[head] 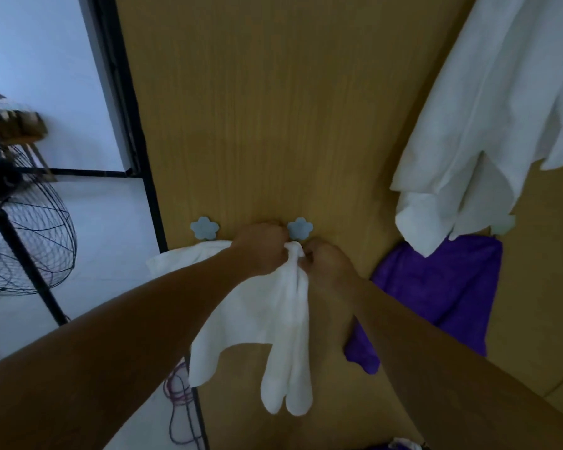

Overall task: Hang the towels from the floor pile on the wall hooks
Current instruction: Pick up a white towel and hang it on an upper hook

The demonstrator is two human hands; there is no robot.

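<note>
Where two bare forearms extend from the lower edge, both hands meet just under a flower hook at the centre of the view.

- white towel [286, 336]: soft matte cloth, gathered into a narrow bunched neck at its top and falling in rounded lobes toward 6 o'clock. The neck sits directly at 6 o'clock of the middle hook [300, 228]. Whether it is already looped over the hook cannot be told.
- left hand [260, 248]: back toward the camera, fingers curled, grip clamped on the towel's neck from its 9 o'clock side.
- right hand [325, 264]: fingers curled, grip pinching the same neck from its 3 o'clock side.
- Hooks: flat, five-petalled, blue-grey. The left hook [204, 228] lies at 9 o'clock of the middle one. A paler hook [504, 225] lies at 3 o'clock, partly covered.
- second white towel [182, 259]: below the left hook, largely hidden by the left forearm.
- purple towel [442, 287]: plush, deep violet, hanging at 3 o'clock of the hands.
- large white cloth [485, 125]: smooth, with long folds, at 1 o'clock. Its lower corners overlap the purple towel's top.
- panel [273, 108]: ochre board with vertical wood grain, carrying the hooks.
- fan [30, 228]: black wire cage on a black pole, at 9 o'clock.
- cables [179, 401]: purple loops on the pale floor, at 7 o'clock.
</note>
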